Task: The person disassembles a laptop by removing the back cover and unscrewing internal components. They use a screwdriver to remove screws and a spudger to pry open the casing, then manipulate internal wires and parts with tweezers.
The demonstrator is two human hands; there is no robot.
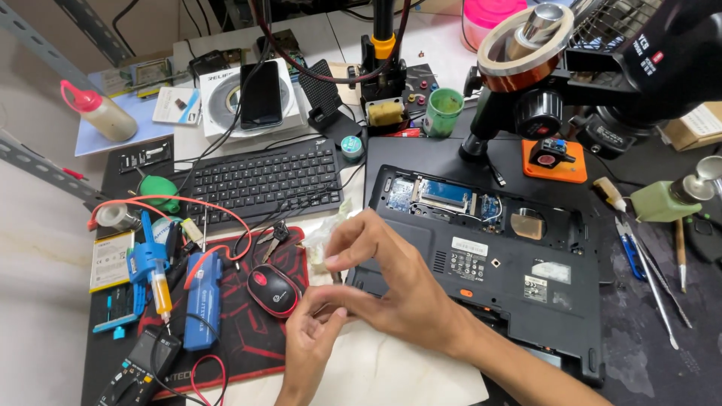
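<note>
On the table (45,248), just beyond and to the right of both hands, lies the largest thing here: an upturned black laptop (489,263) of matt plastic, its long axis running left to right, a hatch near its far edge open on blue circuit boards. The right hand (391,282) rests over its near left corner and is clearly the nearer of the two; the left hand (312,334) stays just off that corner, over a pale sheet.

Beyond the laptop stands a black microscope (571,83), with a copper-coloured ring at its head. Far to the left of the hands sits a black keyboard (263,180), flat and rectangular.

Just left of the left hand lies a rounded, glossy black-and-red mouse (272,289) on a red-patterned mat (248,331); further left are a blue plastic tool (203,301) and a black multimeter (139,368).

The hands meet fingertip to fingertip, the right curled with thumb and forefinger nearly pinched, the left pinched beneath it. Whether they hold some small part, I cannot tell.
</note>
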